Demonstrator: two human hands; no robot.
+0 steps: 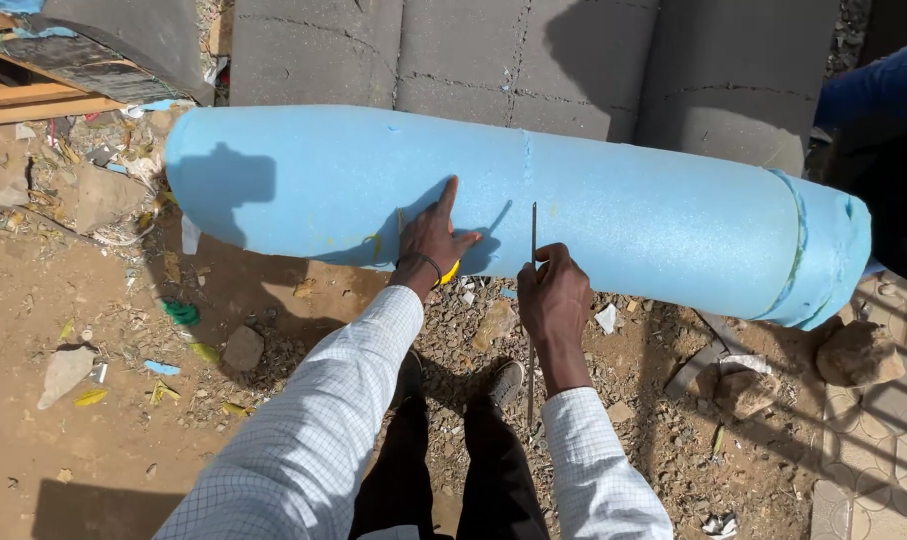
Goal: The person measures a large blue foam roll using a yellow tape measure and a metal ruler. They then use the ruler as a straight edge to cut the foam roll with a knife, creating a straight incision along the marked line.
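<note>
A big roll of light blue foam (594, 200) lies on the dirt ground across the view. My left hand (432, 243) presses flat on its near side with the forefinger pointing up, and a yellow object (452, 271), partly hidden, shows under the palm. My right hand (554, 300) is closed around a long thin metal blade (533, 235); the blade stands upright with its tip against the foam just right of my left hand, and its lower end reaches down toward my feet.
Grey foam rolls (514, 55) are stacked behind the blue one. Stones (859, 352) and rubble lie at the right, scraps and a rock (242, 347) at the left. Wooden planks (29, 95) sit at top left. A person's blue sleeve (879, 90) shows at the right edge.
</note>
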